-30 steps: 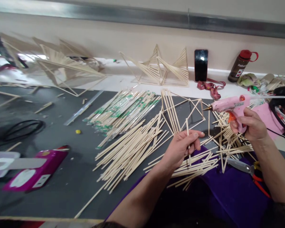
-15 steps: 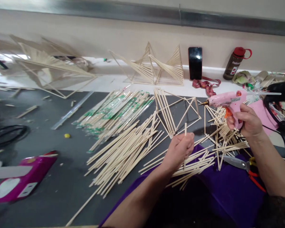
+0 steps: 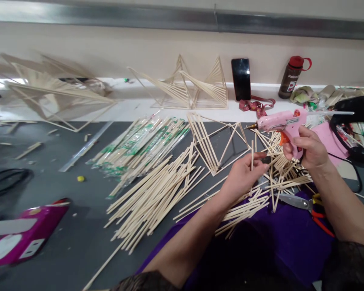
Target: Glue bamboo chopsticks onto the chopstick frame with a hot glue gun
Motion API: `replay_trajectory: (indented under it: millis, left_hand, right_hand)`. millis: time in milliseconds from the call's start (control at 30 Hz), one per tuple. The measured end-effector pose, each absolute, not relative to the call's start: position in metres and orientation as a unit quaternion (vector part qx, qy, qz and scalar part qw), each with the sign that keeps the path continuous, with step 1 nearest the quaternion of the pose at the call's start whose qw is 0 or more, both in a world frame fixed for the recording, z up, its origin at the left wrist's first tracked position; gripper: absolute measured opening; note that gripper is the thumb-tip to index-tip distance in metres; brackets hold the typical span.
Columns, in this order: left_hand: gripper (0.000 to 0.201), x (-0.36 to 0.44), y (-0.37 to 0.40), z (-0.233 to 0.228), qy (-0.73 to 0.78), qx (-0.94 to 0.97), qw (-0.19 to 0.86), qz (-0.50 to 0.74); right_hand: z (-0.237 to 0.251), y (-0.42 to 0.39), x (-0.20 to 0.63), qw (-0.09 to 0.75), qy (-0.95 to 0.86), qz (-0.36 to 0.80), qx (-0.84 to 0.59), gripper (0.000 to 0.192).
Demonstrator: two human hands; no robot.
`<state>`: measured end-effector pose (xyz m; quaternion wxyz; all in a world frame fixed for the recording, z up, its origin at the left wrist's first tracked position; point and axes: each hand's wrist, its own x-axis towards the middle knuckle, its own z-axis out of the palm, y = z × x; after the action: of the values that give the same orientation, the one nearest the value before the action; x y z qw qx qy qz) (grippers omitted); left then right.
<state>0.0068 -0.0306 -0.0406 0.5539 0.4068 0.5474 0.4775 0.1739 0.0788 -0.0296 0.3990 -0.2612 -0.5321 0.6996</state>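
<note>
My right hand grips a pink glue gun by its handle, fingers near the orange trigger. Its nozzle points left, and a clear glue stick juts out at the back. A thin wooden stick stands nearly upright in my left hand, between thumb and fingers. The stick's upper end is just below the nozzle; I cannot tell if they touch. Behind my left hand, a frame of glued sticks rests on the table. Loose sticks lie beneath my left hand on purple cloth.
A pile of sticks and plastic-wrapped chopsticks lie left of centre. Red-handled pliers lie below my right hand. Finished-looking stick frames, a phone and a bottle stand along the wall.
My left hand has moved right with the stick, closer to the glue gun, and its fingers have loosened from a fist and straightened somewhat. The view has shifted slightly to the right.
</note>
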Motion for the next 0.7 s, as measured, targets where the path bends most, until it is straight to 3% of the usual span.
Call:
replay_trajectory:
  millis: [167, 700]
  left_hand:
    - [0.019, 0.003, -0.027, -0.047, 0.543, 0.401, 0.565, 0.475]
    - [0.021, -0.008, -0.059, -0.050, 0.511, 0.316, 0.628, 0.495]
  right_hand:
    - [-0.028, 0.079, 0.173, 0.389, -0.545, 0.690, -0.274, 0.023]
    - [-0.032, 0.073, 0.171, 0.373, -0.541, 0.703, -0.272, 0.018]
